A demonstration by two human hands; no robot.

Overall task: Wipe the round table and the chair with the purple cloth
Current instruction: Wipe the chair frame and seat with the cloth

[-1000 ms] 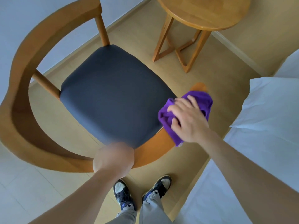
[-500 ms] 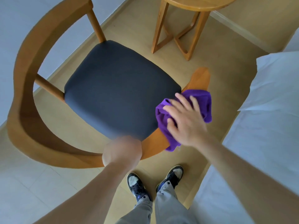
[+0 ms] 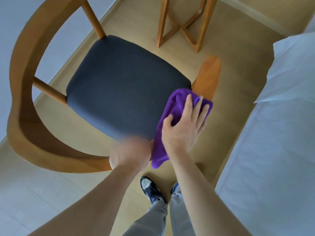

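Compared with a second ago, the right hand [image 3: 185, 126] has slid back along the chair [image 3: 30, 68] armrest, toward the lower centre of the frame; more bare wood at the armrest tip now shows beyond the purple cloth [image 3: 172, 106]. Fingers are spread flat, pressing the cloth onto the wood at centre right, beside the dark seat cushion [image 3: 122, 86]. The left hand [image 3: 130, 153] is blurred at the chair's curved back rail, just beside the cloth's hanging corner; cannot tell whether it clasps the rail. Judgement: the armrest pass is in progress. Only the round table [image 3: 182, 24] legs show, top centre; its wiped state cannot be judged.
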